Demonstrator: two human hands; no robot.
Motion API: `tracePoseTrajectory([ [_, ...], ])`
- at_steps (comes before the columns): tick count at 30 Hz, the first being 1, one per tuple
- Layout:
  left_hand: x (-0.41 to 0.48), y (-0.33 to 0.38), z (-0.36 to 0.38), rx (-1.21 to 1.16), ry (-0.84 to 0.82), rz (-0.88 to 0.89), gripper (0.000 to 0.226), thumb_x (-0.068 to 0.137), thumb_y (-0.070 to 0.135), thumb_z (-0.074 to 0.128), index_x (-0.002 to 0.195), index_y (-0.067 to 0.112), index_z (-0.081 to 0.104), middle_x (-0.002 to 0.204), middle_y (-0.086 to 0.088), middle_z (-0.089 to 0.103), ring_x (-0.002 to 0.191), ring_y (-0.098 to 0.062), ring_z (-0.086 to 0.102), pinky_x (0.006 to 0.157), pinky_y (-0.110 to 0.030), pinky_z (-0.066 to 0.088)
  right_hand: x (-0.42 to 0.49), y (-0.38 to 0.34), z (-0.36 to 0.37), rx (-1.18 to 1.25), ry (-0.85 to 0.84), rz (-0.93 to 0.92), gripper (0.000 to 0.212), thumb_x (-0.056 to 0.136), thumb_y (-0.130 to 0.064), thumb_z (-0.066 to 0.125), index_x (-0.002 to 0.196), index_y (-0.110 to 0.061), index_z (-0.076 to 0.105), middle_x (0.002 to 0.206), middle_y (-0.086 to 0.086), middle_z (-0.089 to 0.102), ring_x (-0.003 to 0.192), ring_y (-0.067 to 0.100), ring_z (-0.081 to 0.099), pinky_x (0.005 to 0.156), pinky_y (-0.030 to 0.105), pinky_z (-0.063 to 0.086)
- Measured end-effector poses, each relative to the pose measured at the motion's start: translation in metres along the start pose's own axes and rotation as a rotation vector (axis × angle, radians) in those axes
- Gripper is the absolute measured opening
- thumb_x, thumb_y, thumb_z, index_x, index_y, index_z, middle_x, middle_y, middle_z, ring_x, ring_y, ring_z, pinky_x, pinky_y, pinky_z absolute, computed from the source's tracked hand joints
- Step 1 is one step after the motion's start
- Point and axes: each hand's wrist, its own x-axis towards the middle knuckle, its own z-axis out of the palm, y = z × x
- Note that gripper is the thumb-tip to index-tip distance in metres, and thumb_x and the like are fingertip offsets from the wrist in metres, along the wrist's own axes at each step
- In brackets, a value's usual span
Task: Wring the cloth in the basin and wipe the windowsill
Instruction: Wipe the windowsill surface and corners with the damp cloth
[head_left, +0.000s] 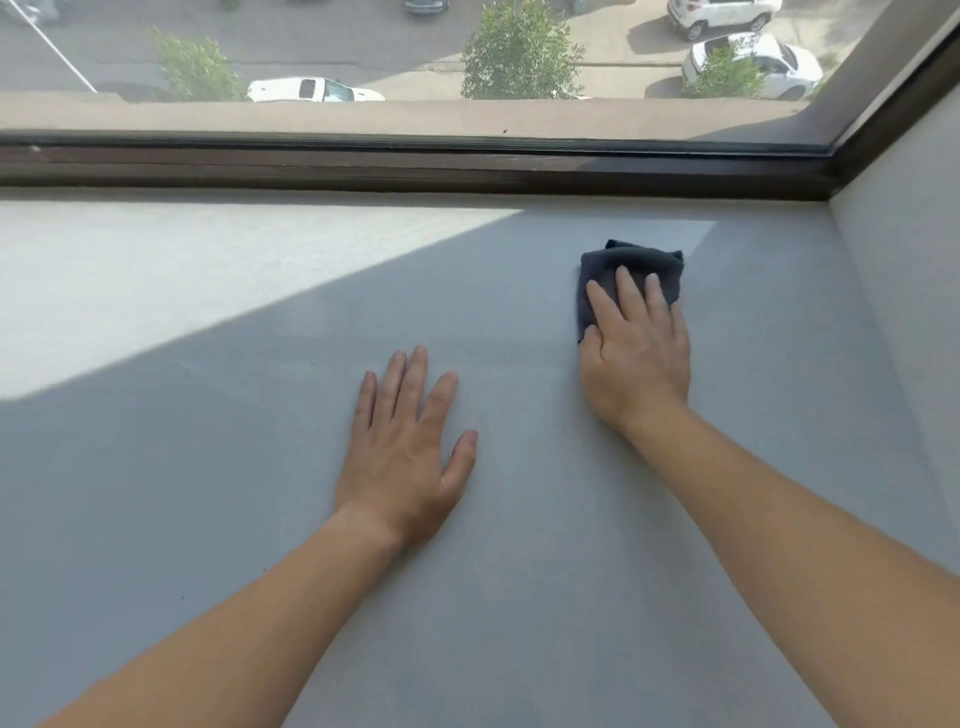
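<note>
Near the far right corner of the windowsill (208, 467), the right hand (636, 358) presses the cloth (631, 260) flat-fingered; the left hand (405, 452) rests flat, empty. Unpinched, the cloth may slip.

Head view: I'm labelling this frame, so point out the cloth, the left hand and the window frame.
cloth (632, 257), head view, uncovered far fold
left hand (402, 452), head view, back of the hand
window frame (415, 169), head view, lower dark rail

Head camera looks forward and steeply down, close over the windowsill (260, 519).
</note>
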Motion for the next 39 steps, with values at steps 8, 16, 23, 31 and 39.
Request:
tracePoseTrajectory([
  [8, -0.003, 0.002, 0.0, 0.016, -0.012, -0.012, 0.072, 0.092, 0.058, 0.019, 0.156, 0.025, 0.023, 0.168, -0.003, 0.002, 0.153, -0.016, -0.009, 0.123, -0.042, -0.006, -0.021, 0.034, -0.007, 0.006, -0.06, -0.08, 0.054, 0.1, -0.031, 0.029, 0.154, -0.03, 0.03, 0.167, -0.005, 0.013, 0.153, 0.02, 0.002, 0.124, 0.041, 0.003],
  [16, -0.007, 0.0, 0.002, -0.015, 0.018, -0.012, 0.071, 0.092, 0.056, 0.02, 0.154, 0.024, 0.028, 0.167, -0.004, 0.007, 0.153, -0.016, -0.004, 0.123, -0.042, -0.005, -0.108, 0.003, 0.009, 0.032, -0.102, -0.386, 0.056, 0.094, -0.033, 0.032, 0.149, -0.027, 0.043, 0.162, -0.002, 0.029, 0.153, 0.023, 0.015, 0.123, 0.046, 0.011],
  [23, -0.003, 0.0, 0.006, -0.012, 0.034, -0.014, 0.07, 0.091, 0.056, 0.022, 0.153, 0.024, 0.03, 0.167, -0.005, 0.01, 0.153, -0.018, -0.001, 0.123, -0.042, -0.004, -0.119, 0.007, 0.006, 0.01, -0.016, -0.097, 0.059, 0.095, -0.035, 0.028, 0.153, -0.026, 0.036, 0.165, -0.001, 0.02, 0.153, 0.024, 0.008, 0.124, 0.043, 0.003],
  [31, -0.001, -0.003, 0.007, -0.012, 0.039, 0.001, 0.068, 0.092, 0.056, 0.023, 0.152, 0.024, 0.03, 0.167, -0.006, 0.01, 0.153, -0.018, -0.001, 0.123, -0.04, -0.007, -0.149, 0.03, 0.003, 0.016, -0.076, -0.162, 0.057, 0.097, -0.033, 0.03, 0.153, -0.029, 0.036, 0.165, -0.005, 0.019, 0.154, 0.019, 0.006, 0.124, 0.039, 0.0],
  [39, -0.007, 0.0, -0.002, -0.07, 0.031, 0.009, 0.065, 0.094, 0.05, 0.03, 0.15, 0.019, 0.034, 0.165, -0.01, 0.017, 0.153, -0.024, 0.006, 0.123, -0.046, -0.003, -0.234, -0.011, 0.018, 0.003, -0.105, -0.373, 0.056, 0.093, -0.032, 0.037, 0.148, -0.025, 0.043, 0.162, 0.001, 0.03, 0.153, 0.026, 0.015, 0.122, 0.049, 0.014],
])
